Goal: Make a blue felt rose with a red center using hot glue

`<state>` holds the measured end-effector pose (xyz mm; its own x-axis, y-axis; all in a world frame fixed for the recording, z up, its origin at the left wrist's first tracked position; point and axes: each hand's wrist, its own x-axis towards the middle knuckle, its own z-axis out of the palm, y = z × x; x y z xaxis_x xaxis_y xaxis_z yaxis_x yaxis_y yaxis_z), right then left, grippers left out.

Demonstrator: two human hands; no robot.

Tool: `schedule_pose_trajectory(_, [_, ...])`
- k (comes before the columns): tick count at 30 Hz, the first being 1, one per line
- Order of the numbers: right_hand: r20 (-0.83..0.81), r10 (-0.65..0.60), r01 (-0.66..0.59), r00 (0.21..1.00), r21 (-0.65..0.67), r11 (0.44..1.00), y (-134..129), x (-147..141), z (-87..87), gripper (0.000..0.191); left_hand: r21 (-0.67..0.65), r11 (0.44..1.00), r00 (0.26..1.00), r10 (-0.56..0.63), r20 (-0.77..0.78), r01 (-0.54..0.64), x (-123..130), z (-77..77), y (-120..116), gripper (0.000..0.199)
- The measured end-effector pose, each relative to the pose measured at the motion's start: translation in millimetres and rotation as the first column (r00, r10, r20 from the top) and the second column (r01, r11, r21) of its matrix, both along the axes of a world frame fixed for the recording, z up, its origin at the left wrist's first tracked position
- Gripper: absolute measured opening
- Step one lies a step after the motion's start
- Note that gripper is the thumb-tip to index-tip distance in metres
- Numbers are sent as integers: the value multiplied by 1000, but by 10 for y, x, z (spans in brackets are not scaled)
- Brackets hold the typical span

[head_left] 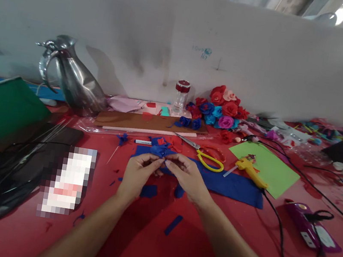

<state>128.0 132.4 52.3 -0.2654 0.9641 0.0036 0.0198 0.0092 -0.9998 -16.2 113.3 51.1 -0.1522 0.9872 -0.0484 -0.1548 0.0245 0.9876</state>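
Observation:
My left hand (141, 170) and my right hand (186, 176) meet over the middle of the table. Thumbs and fingertips of both pinch a small piece of blue felt (166, 162), whose shape is partly covered by the fingers. Just beyond them is crumpled, petal-like blue felt (159, 150); I cannot tell whether it joins the held piece. Under and right of the hands stretches a long blue felt strip (233, 188). Loose blue scraps (149, 191) and a short blue strip (173, 225) lie nearer me. Yellow-handled scissors (210, 160) rest beyond my right hand.
A yellow glue gun (252, 172) sits on a green sheet (276, 173), its cord running past a purple power strip (312, 229). Behind stand felt roses (223, 108), a glass jar (181, 97) and a metal jug (75, 78). Left is a green box (4, 115).

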Motion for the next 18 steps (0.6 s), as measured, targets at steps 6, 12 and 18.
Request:
schedule_pose_trajectory(6, [38,19,-20,999,33,999,18,22,-11,19,27,999,997,20,-73,-18,15,47,-12,21])
schedule_pose_trajectory(12, [348,-58,-12,936,196,981,-12,20,-26,18,35,993,991,112,-70,-110,-29,15,33,23])
schedule_pose_trajectory(18, [814,-382,19,437,416,909,180,392,199,27,-60,972,973,229,42,-226,-85,50,92,31])
